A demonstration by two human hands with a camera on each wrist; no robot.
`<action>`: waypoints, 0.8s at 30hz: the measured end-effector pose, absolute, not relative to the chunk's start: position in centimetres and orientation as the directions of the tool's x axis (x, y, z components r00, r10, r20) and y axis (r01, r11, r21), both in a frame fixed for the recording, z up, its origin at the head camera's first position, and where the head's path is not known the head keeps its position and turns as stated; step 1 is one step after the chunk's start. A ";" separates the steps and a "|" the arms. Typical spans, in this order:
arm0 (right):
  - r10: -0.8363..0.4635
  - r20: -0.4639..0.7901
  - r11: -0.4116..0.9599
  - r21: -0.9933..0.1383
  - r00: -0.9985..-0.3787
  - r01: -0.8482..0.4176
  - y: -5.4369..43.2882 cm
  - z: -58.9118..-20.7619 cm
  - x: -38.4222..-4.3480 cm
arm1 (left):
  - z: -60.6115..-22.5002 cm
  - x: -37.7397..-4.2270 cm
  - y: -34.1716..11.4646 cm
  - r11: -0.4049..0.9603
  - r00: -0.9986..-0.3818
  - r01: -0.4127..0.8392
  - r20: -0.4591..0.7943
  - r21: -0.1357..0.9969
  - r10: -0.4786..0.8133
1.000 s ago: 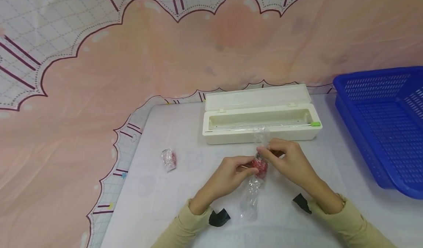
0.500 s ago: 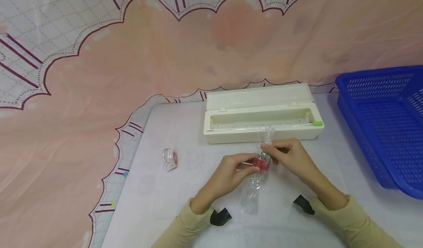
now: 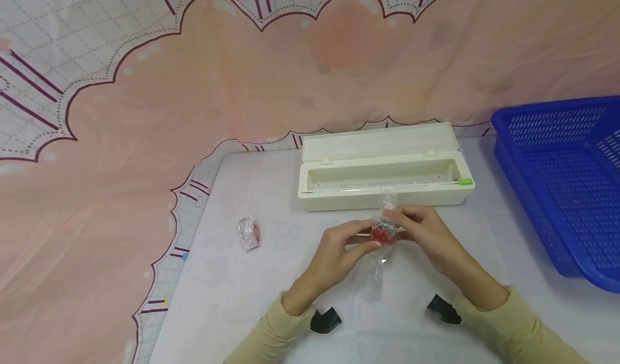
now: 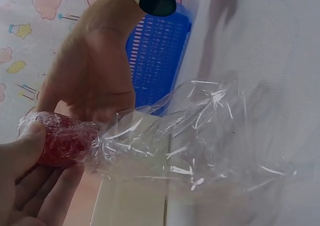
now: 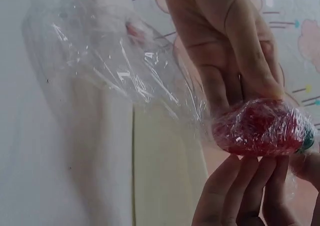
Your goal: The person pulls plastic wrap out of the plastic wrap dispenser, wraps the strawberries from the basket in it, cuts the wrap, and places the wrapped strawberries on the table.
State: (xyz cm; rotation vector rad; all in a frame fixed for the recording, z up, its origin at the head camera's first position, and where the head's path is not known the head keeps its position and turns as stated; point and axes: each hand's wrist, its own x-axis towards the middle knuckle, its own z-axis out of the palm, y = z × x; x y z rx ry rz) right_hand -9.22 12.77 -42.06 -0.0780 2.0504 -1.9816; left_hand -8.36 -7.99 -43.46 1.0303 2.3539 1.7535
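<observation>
A red fruit-shaped piece with a green end (image 3: 382,233), perhaps a strawberry, is wrapped in crinkled cling film. My left hand (image 3: 339,251) grips its red part between thumb and fingers. With the thumb and fingers of my right hand (image 3: 428,235), I pinch it at the green end from the other side. A loose tail of film (image 4: 200,136) trails from it toward my body, and a shorter tail rises toward the white box. In the right wrist view the wrapped piece (image 5: 260,128) lies between both hands' fingers.
A white cling film box (image 3: 382,194) with its lid up and a green slider (image 3: 464,181) stands just beyond my hands. Left of them lies a second small wrapped red piece (image 3: 249,233). A blue basket (image 3: 528,213) stands at the right.
The right fingers have shifted round the green end, and more of it shows. The wrapped piece has moved slightly upward, with its lower film tail swinging a little. The box and basket stay put.
</observation>
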 end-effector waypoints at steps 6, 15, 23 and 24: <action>-0.268 -0.252 -0.030 -0.963 -0.930 0.269 12.2 -42.1 -9.1 | -43.7 -8.4 -7.9 0.125 -0.777 0.516 0.401 0.848 0.484; -0.168 -0.256 -0.035 -0.963 -0.952 0.266 11.9 -42.3 -8.9 | -44.3 -8.5 -7.7 0.155 -0.780 0.522 0.396 0.839 0.484; -0.093 -0.021 0.079 -0.997 -0.995 0.014 11.7 -42.3 -8.4 | -44.5 -9.0 -8.1 0.206 -0.752 0.593 0.444 0.779 0.487; -0.095 0.002 0.110 -0.994 -0.995 -0.013 11.7 -42.2 -8.4 | -44.5 -9.0 -8.2 0.214 -0.753 0.598 0.450 0.772 0.480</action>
